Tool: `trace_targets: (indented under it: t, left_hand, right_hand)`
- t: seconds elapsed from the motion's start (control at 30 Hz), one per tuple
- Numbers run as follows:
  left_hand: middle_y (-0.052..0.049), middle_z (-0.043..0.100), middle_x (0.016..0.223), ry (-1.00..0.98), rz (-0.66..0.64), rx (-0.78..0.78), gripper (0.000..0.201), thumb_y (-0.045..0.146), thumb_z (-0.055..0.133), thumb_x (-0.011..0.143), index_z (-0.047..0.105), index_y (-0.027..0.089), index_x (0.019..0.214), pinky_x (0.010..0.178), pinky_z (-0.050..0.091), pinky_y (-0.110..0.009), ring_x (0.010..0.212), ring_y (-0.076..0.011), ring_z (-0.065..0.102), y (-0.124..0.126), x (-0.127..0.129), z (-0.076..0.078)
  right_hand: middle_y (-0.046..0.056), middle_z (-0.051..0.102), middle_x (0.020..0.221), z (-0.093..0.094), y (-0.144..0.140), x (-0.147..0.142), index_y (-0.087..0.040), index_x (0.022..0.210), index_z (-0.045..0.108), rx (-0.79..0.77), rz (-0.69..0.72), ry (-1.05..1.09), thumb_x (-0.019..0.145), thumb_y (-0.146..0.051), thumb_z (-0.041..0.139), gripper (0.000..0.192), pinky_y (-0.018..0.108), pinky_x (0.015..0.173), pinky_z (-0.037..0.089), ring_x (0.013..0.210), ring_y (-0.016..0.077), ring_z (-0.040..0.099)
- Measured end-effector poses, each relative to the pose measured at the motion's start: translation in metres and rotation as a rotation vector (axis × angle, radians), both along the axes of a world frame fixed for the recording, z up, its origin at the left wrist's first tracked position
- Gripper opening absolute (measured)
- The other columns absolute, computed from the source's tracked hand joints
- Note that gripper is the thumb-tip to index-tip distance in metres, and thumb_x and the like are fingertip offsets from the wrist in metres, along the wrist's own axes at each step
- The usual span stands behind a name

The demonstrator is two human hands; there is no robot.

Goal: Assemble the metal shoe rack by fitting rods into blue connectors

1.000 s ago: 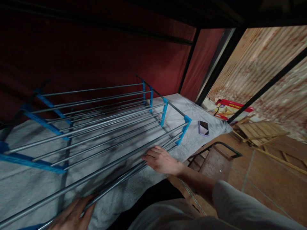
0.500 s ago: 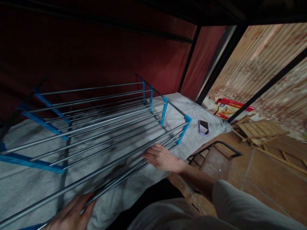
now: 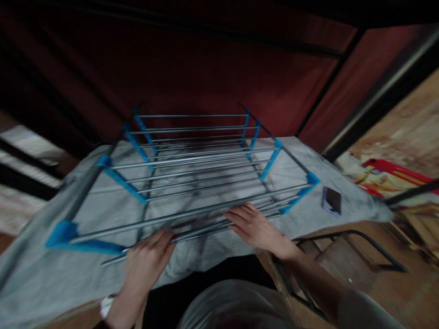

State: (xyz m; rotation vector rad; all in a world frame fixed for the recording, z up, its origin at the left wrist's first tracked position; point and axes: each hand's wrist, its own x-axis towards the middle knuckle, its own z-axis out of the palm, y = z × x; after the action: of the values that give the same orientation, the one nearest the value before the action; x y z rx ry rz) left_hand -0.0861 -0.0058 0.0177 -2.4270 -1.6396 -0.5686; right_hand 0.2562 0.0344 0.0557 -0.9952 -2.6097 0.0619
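On the grey cloth [image 3: 41, 269] lies a rack [image 3: 192, 173] of thin metal rods with blue plastic end brackets, on its side, filling the middle of the surface. Likely light but long and awkward, stiff rods, smooth and a bit slippery; brackets may pop off, so best gripped at two spread points on the near rods. Left hand [image 3: 146, 260] curls over the nearest rods, fingers partly closed, arm coming up from below. Right hand [image 3: 255, 226] lies flat, fingers extended on the rods, wrist angled from the right. Phone [image 3: 332, 201] on the cloth, apart at right.
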Motion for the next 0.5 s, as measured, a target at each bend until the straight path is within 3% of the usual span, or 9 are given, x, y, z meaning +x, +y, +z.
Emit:
trace_targets:
  t: [0.23,0.37,0.5]
  left_hand:
    - [-0.006,0.072,0.085,0.049,0.056,-0.101,0.014,0.021,0.055,0.093,0.069,0.02,0.091,0.07,0.049,-0.033,0.081,-0.022,0.068,-0.001,0.023,0.015]
    - [-0.007,0.071,0.084,0.039,0.085,-0.088,0.01,0.017,0.058,0.09,0.067,0.019,0.086,0.069,0.048,-0.035,0.08,-0.0233,0.067,-0.002,0.029,0.016]
    - [-0.009,0.071,0.083,-0.02,0.095,-0.054,0.014,0.012,0.056,0.088,0.069,0.018,0.091,0.07,0.05,-0.036,0.08,-0.0241,0.067,0.002,0.029,0.01]
  right_hand:
    - [0.011,0.062,0.14,0.006,0.0,-0.061,-0.02,0.146,0.053,-0.064,0.181,0.014,0.099,-0.008,0.039,0.05,0.044,0.111,0.047,0.127,0.0232,0.059]
    - [0.011,0.058,0.147,0.016,0.005,-0.093,-0.021,0.153,0.044,-0.196,0.177,0.028,0.106,-0.025,0.038,0.047,0.043,0.11,0.049,0.132,0.0226,0.057]
    - [0.011,0.059,0.147,0.029,0.016,-0.123,-0.021,0.152,0.045,-0.399,0.193,-0.006,0.108,-0.04,0.036,0.049,0.042,0.109,0.049,0.133,0.0232,0.058]
